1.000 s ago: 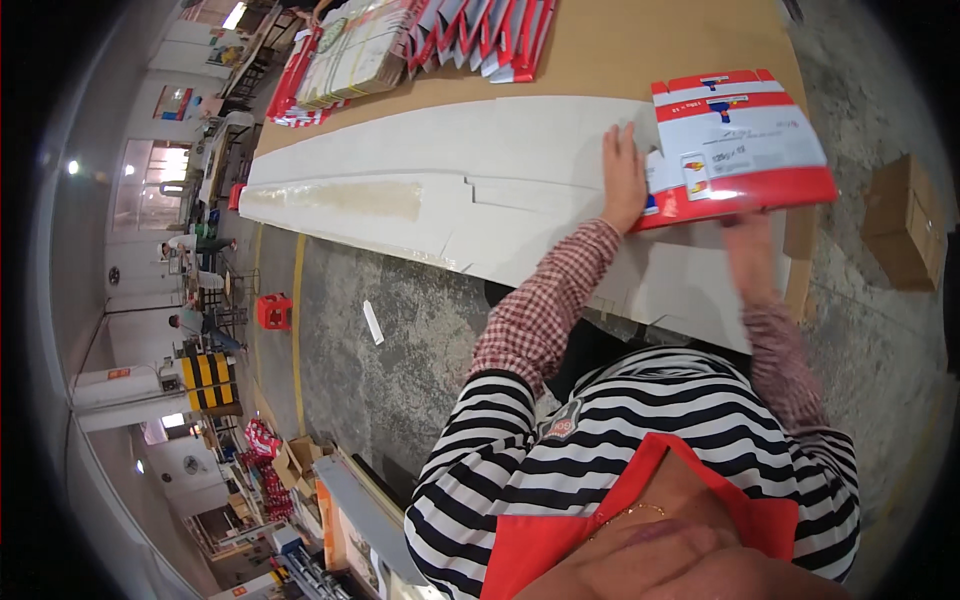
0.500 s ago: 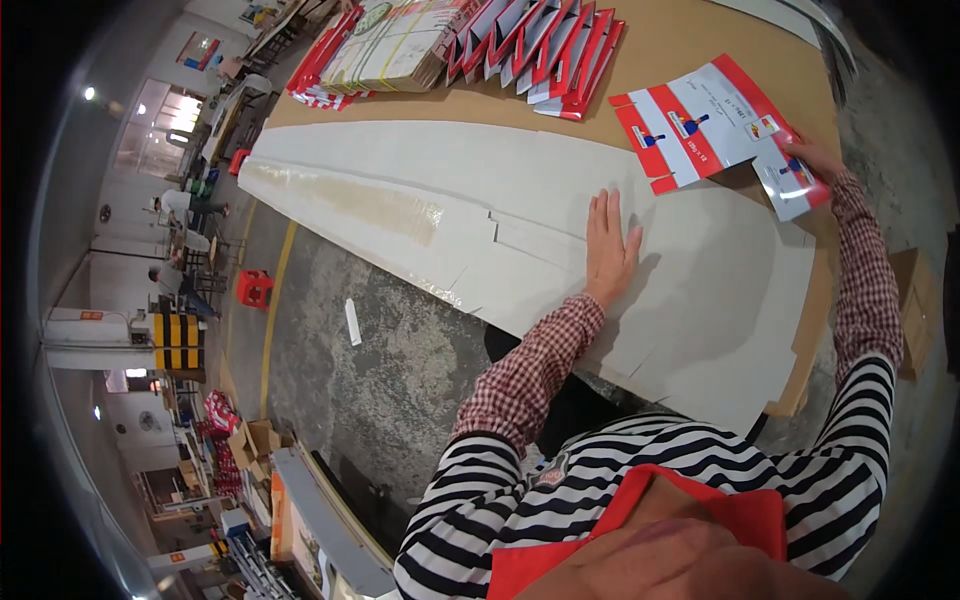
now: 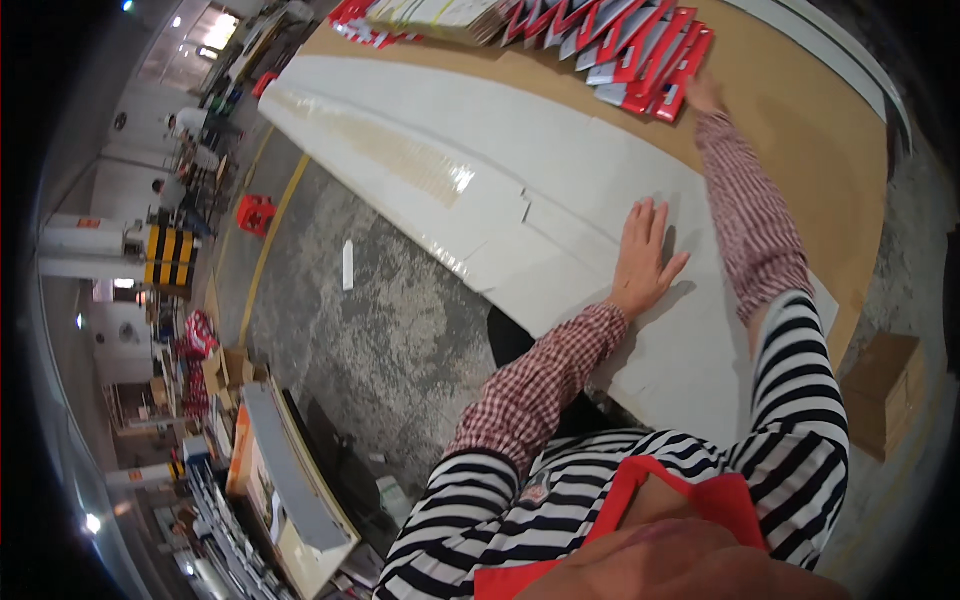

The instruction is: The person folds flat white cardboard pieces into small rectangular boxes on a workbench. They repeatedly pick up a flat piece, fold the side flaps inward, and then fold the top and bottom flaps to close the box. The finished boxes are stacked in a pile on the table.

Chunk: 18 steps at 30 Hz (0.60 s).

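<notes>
My left hand (image 3: 646, 262) lies flat and open on a white cardboard sheet (image 3: 560, 205), its fingers stretched out. My right arm reaches far forward across the table. At its end my right hand (image 3: 706, 96) is at the right end of a leaning row of folded red, white and grey cartons (image 3: 620, 50). Its fingertips are against or just beside the edge of the last carton (image 3: 676, 92); nothing shows in the palm. The fingers are small and partly hard to make out, but look apart.
Left of the row lies a banded stack of flat printed sheets (image 3: 440, 18). Brown board (image 3: 800, 130) covers the table under the white sheet. A brown box (image 3: 884, 395) stands right of me. A red stool (image 3: 256, 214) and a white strip (image 3: 348, 265) are on the floor; people work far left.
The flat red and white carton in my right hand has left that hand, and the row's right end has grown. My right hand moved forward and left. My left hand stays on the sheet.
</notes>
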Tool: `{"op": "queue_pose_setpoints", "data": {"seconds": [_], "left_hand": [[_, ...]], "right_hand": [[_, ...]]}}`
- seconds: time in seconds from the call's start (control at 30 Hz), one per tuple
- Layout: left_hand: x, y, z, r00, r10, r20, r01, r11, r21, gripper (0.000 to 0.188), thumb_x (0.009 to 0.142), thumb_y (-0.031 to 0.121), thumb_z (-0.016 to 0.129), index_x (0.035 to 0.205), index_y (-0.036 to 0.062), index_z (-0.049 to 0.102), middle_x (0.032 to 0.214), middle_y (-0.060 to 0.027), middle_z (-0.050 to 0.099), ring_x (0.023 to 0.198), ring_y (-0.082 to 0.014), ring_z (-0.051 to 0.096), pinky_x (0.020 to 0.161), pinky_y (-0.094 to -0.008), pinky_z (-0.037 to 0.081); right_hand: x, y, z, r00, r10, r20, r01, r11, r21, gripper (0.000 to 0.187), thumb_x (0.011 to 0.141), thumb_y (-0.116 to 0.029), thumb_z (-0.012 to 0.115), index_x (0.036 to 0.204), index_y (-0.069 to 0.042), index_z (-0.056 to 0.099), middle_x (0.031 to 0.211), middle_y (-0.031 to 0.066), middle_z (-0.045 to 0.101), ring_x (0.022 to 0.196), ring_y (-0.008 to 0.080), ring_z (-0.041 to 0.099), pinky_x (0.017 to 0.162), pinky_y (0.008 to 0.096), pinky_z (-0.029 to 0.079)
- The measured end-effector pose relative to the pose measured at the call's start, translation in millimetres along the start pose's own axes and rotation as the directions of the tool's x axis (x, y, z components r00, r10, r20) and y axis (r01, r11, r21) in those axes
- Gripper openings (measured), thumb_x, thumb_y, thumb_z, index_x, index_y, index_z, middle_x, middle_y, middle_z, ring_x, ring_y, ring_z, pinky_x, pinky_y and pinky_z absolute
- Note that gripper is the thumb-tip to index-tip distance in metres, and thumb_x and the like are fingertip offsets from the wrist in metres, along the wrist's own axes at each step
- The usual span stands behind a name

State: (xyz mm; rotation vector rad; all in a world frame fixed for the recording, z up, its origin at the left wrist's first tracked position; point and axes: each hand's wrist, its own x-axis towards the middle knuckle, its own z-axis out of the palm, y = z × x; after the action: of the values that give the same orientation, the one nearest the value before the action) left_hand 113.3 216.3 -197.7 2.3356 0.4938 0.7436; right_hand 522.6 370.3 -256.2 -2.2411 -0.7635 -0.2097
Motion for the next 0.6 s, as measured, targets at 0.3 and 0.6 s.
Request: {"op": "queue_pose_setpoints", "data": {"seconds": [0.3, 0.6], "left_hand": [[-21, -19, -11, 0.994, -0.089, -0.062, 0.095, 0.990, 0.102, 0.074, 0.091, 0.045, 0.059, 0.143, -0.0024, 0.034, 0.149, -0.0289, 0.028, 0.139, -0.0473, 0.023, 0.115, -0.0510, 0.022], [-28, -8, -33, 1.000, -0.014, -0.016, 0.012, 0.990, -0.139, 0.050, 0.093, 0.036, 0.059, 0.131, 0.0039, 0.053, 0.140, -0.0261, 0.044, 0.131, -0.0387, 0.040, 0.108, -0.0458, 0.035]], "right_hand": [[-398, 6, -331, 0.435, -0.534, 0.724, 0.584, 0.780, 0.224, 0.104, 0.063, -0.036, 0.081, 0.149, -0.003, 0.031, 0.157, 0.0247, 0.022, 0.145, 0.0439, 0.019, 0.116, 0.0567, 0.014], [-496, -9, -433, 0.355, -0.306, 0.883, 0.551, 0.832, 0.067, 0.115, 0.053, -0.019, 0.088, 0.150, -0.007, 0.028, 0.159, 0.0243, 0.012, 0.145, 0.0472, 0.013, 0.116, 0.0538, 0.019]]}}
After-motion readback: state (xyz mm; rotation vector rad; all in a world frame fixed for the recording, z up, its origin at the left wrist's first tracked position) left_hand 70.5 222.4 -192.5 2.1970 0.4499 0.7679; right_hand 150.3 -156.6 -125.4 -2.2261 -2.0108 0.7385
